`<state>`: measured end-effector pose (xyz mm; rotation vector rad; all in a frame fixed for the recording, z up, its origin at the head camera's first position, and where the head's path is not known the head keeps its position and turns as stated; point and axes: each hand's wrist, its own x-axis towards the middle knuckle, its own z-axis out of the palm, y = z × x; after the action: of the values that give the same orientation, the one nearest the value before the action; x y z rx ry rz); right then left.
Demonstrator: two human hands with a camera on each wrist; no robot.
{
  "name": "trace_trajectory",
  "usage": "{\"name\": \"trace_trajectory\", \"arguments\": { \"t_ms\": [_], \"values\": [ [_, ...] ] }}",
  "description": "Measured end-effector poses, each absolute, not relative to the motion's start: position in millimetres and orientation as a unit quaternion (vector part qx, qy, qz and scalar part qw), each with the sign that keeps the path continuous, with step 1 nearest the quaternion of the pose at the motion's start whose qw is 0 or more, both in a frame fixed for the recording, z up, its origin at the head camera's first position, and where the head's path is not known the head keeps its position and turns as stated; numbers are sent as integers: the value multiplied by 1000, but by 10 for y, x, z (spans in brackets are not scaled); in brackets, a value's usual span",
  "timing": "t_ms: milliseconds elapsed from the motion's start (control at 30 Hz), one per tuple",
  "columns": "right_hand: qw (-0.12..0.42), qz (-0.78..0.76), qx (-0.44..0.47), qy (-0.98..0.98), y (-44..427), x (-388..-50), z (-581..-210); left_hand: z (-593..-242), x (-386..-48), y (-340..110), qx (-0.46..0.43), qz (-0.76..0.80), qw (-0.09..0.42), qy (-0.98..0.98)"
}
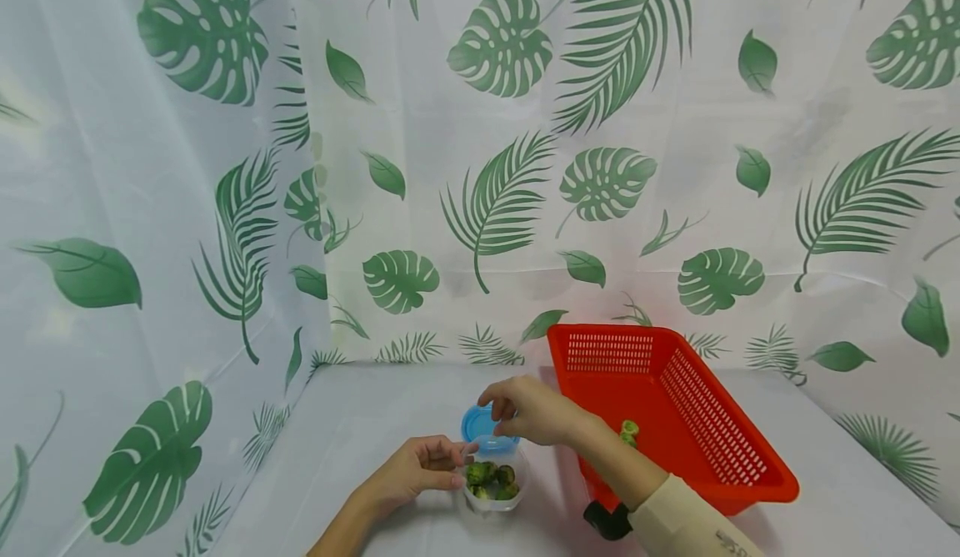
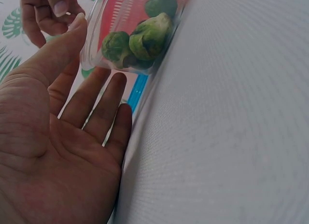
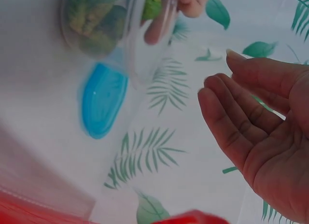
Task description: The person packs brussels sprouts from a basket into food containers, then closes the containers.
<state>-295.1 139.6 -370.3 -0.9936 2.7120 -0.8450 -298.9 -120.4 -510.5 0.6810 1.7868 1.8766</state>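
A small clear plastic container holding several Brussels sprouts stands on the white table. At its left side is my left hand; the thumb and fingertips reach the container's rim and wall, and the other fingers extend loosely in the left wrist view. Above the container hovers my right hand, its fingers bent loosely. The right wrist view shows nothing between that hand's thumb and fingers. Just behind the container lies a blue lid, partly hidden by the right hand.
A red plastic basket stands on the right, with Brussels sprouts inside, partly covered by the right forearm. A dark object shows below that forearm. Leaf-printed white sheets hang at the back and sides.
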Motion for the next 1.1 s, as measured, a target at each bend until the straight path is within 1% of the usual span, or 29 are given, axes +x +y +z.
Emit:
{"name": "trace_trajectory", "arguments": {
  "t_ms": [300, 667, 900, 1100],
  "values": [
    [33, -291, -312, 904, 1473, -2988, -3587, -5090, -2985, -1203, 255, 681, 227, 648],
    [-22, -313, -304, 900, 1598, -3059, -3413, -5088, -2978, -1192, 255, 683, 227, 646],
    [-37, -314, -295, 902, 1694, -3088, -3331, -5094, -2995, -1192, 253, 685, 225, 645],
    [-44, -314, -268, 910, 1765, -3103, -3305, -5102, -2996, -1182, 255, 685, 224, 645]
  ]
}}
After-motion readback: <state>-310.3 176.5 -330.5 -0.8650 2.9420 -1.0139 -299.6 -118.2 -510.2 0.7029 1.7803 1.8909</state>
